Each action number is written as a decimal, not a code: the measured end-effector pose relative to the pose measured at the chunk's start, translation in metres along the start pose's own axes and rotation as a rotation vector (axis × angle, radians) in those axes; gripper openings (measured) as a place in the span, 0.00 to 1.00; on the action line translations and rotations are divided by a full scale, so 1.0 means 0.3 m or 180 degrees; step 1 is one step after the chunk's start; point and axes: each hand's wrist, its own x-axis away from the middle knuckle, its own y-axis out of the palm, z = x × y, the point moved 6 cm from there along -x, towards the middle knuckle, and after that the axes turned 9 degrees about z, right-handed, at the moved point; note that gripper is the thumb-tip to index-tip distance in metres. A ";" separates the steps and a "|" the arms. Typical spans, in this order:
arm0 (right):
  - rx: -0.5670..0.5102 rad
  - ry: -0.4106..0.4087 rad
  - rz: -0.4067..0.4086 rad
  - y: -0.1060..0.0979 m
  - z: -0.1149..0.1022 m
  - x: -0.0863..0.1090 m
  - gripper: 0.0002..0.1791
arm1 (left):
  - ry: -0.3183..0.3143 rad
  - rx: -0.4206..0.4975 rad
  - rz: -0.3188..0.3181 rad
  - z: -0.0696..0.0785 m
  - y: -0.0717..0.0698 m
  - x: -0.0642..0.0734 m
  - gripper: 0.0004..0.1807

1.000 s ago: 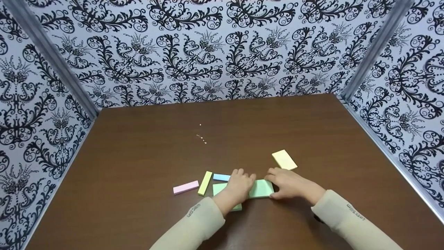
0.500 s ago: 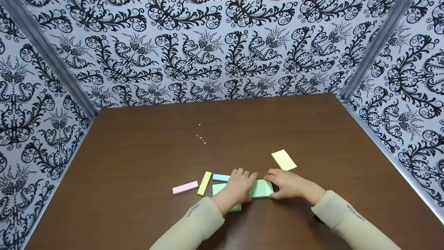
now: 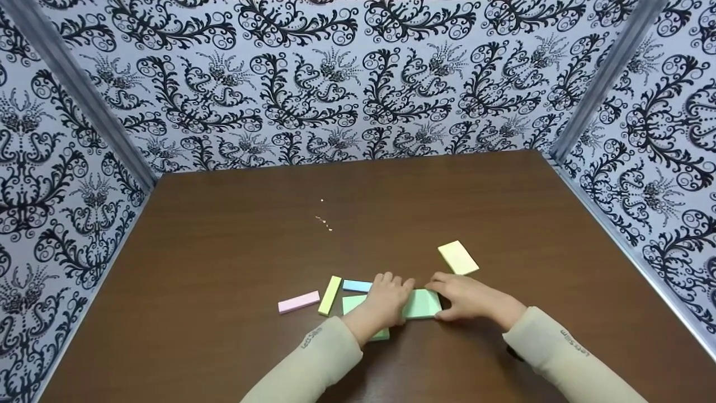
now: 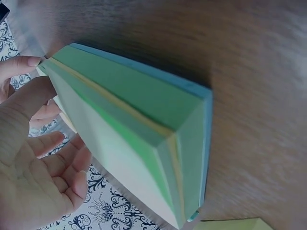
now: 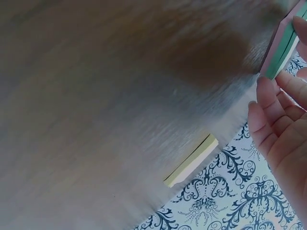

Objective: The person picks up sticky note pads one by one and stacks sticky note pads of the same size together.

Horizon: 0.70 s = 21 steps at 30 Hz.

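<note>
Thumb and fingers of the right hand (image 3: pixel 467 296) pinch the outer end of the green pad (image 3: pixel 422 304) at the lower centre of the head view, gripping near and far edges, probably to keep it straight on the surface (image 3: pixel 240 235). The left hand (image 3: pixel 385 302) covers the other end; its grip is partly hidden from above, but it seems to pinch the pad's two edges as well. Holding both ends would likely stop the pad from twisting beside the layered pad (image 3: pixel 352 303), which lies partly under the left wrist.

The green pad is flat and pale mint on top, with a pink layer showing in the upper right of the right wrist view. The layered pad shows green sides, a thin yellow band and a blue base. A blue strip (image 3: pixel 356 286), yellow strip (image 3: pixel 330 295) and pink strip (image 3: pixel 298 302) lie leftward in the frame.
</note>
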 end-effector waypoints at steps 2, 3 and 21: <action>-0.0035 0.0007 -0.0012 0.002 0.002 -0.001 0.27 | -0.0009 0.0020 -0.0003 -0.001 0.001 -0.002 0.37; -0.0046 0.0002 -0.0016 0.003 0.003 -0.001 0.27 | -0.0013 0.0026 0.0002 -0.001 0.001 -0.003 0.36; -0.0072 -0.0135 0.0072 0.001 0.003 0.013 0.28 | -0.0053 0.0020 -0.0142 -0.012 0.012 -0.023 0.25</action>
